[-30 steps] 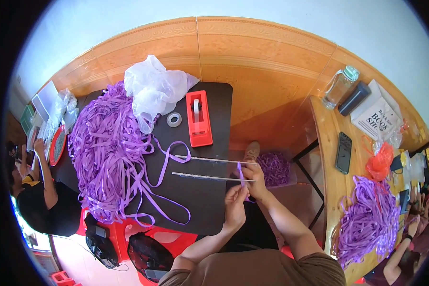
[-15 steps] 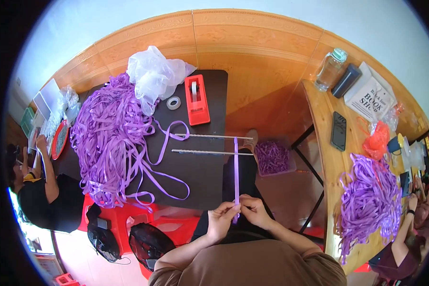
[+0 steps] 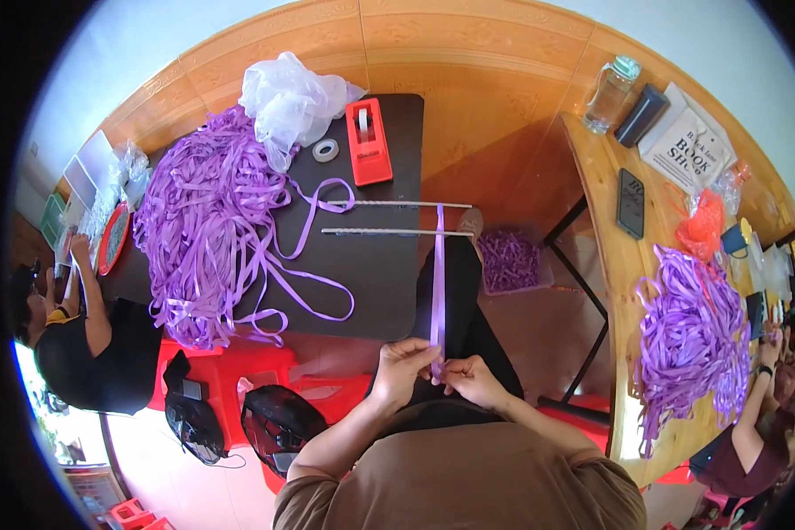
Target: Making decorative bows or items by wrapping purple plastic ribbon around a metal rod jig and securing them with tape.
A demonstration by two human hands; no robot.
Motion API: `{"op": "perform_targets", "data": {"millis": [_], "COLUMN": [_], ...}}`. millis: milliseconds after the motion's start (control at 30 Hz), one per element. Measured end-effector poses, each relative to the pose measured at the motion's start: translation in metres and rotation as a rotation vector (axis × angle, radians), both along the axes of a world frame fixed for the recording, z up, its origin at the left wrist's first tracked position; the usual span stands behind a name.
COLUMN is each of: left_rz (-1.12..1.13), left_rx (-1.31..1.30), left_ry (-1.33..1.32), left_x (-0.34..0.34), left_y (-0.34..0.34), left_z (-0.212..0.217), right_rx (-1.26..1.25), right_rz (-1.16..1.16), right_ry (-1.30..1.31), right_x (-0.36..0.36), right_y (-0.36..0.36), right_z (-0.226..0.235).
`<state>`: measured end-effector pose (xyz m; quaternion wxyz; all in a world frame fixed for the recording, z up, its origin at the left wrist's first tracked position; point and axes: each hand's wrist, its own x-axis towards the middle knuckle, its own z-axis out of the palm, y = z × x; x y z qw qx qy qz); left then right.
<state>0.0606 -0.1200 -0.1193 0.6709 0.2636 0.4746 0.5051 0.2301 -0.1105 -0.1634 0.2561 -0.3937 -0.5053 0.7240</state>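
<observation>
A narrow purple ribbon (image 3: 439, 283) runs straight from the two thin metal rods to my hands above my lap. My left hand (image 3: 402, 371) pinches it between thumb and fingers near its near end. Just right of it and slightly lower, my right hand (image 3: 473, 382) is closed with its fingertips at the ribbon's lower end. The far rod (image 3: 389, 203) and the near rod (image 3: 380, 232) lie side by side, sticking out past the dark table's (image 3: 375, 291) right edge. The ribbon's far end meets them near their tips; how it is fastened is too small to tell.
On the dark table are a large heap of purple ribbon (image 3: 208, 230), a white plastic bag (image 3: 291, 97), a tape roll (image 3: 325, 150) and a red tape dispenser (image 3: 368, 141). A bin of purple scraps (image 3: 511, 262) stands below. The wooden table (image 3: 605, 265) holds more ribbon (image 3: 693, 344). People sit at both sides.
The view has tilted, so the tables and rods sit higher in the picture. My right fingertips are now lower on the ribbon's end, and less loose ribbon shows below my hands.
</observation>
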Motion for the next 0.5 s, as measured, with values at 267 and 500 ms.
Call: {"op": "perform_targets", "data": {"millis": [267,500], "left_rz": [-0.052,0.01], "left_rx": [-0.032,-0.086], "left_ry": [-0.012,-0.055], "left_x": [-0.011,-0.017], "left_y": [-0.022,-0.033], "left_z": [-0.003,-0.002], "right_rx": [-0.224,-0.109], "right_rz": [-0.311,-0.415], "right_ry": [0.104,0.132], "right_x": [-0.01,-0.026], "right_y": [0.007,0.014], "right_z": [0.005,0.009]}}
